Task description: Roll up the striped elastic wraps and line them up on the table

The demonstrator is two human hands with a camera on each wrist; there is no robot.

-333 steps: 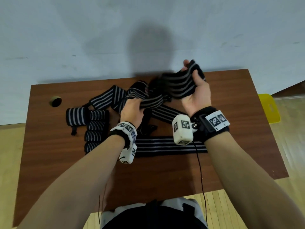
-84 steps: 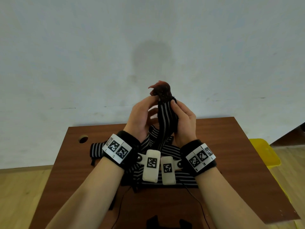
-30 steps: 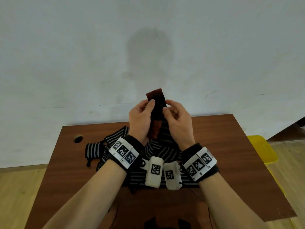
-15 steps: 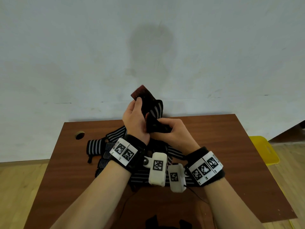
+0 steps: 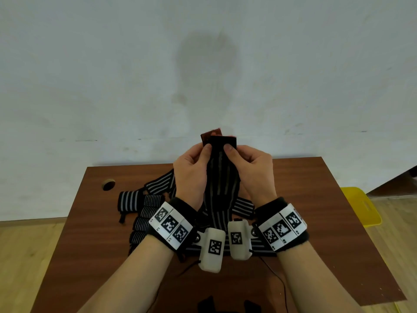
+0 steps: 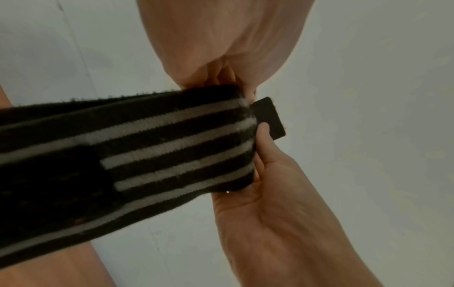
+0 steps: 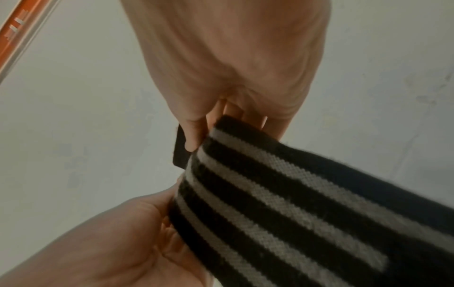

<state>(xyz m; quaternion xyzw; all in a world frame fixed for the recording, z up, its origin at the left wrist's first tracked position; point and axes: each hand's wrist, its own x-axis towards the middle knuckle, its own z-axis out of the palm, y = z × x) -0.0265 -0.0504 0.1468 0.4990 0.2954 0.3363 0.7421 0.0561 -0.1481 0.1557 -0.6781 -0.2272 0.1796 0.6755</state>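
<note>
A black-and-white striped elastic wrap [image 5: 222, 177] hangs upright above the table. My left hand [image 5: 204, 154] and right hand [image 5: 230, 153] pinch its top end side by side, thumbs toward me. Its dark velcro tab [image 5: 223, 141] sticks up above the thumbs. In the left wrist view the wrap [image 6: 159, 155] runs out from the left hand [image 6: 221, 48] to the tab [image 6: 269, 118]. In the right wrist view the wrap [image 7: 294, 203] leaves the right hand [image 7: 233, 68]. Several rolled wraps [image 5: 144, 213] lie in a column at the table's left. Loose wraps [image 5: 160, 184] lie under my hands.
The brown wooden table [image 5: 316, 199] has a round hole [image 5: 108, 184] at its far left corner. A yellow object [image 5: 361, 208] sits on the floor past the right edge. A pale wall stands right behind the table. Thin cables hang from my wrists.
The right hand has risen from below the left to beside it. The folded wrap end is now straightened, and both thumbs pinch it under the velcro tab.
</note>
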